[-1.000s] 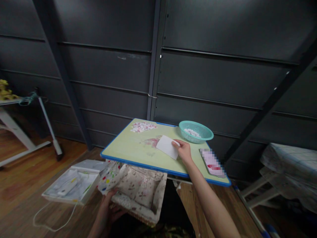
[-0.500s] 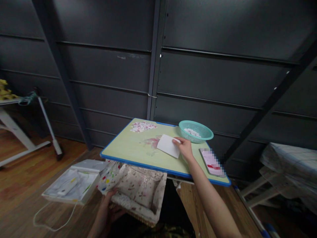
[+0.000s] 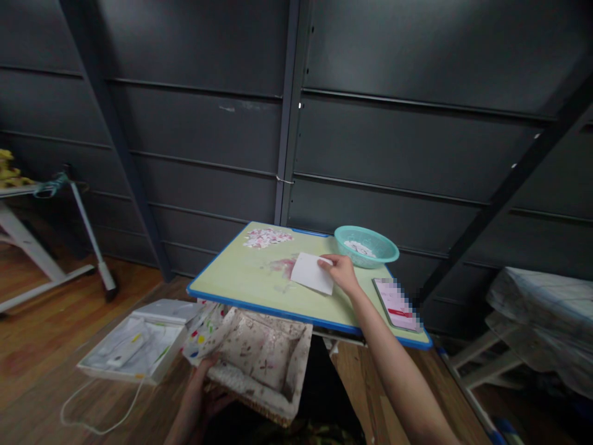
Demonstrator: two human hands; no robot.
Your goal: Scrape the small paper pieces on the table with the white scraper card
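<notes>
My right hand [image 3: 340,272] pinches the right edge of a white card [image 3: 312,272] just over the yellow-green tabletop [image 3: 231,275]. Pink smears mark the surface at the card's left side. Low in front of me, my left hand [image 3: 206,380] grips the left side of a cloth-lined basket [image 3: 264,355], whose rim is tilted below the table's near edge. Some of the left fingers are hidden under the basket. Small white and pink pieces [image 3: 267,237] lie piled at the table's far left corner.
A turquoise plastic basin [image 3: 368,244] with white pieces inside stands at the table's far right. A phone [image 3: 397,304] lies near the right edge. On the floor at left is an open white box [image 3: 134,346] with a cord. Dark panels [image 3: 208,123] rise behind the table.
My right hand and the white card have shifted slightly to the left. The left hand and basket stay almost where they were.
</notes>
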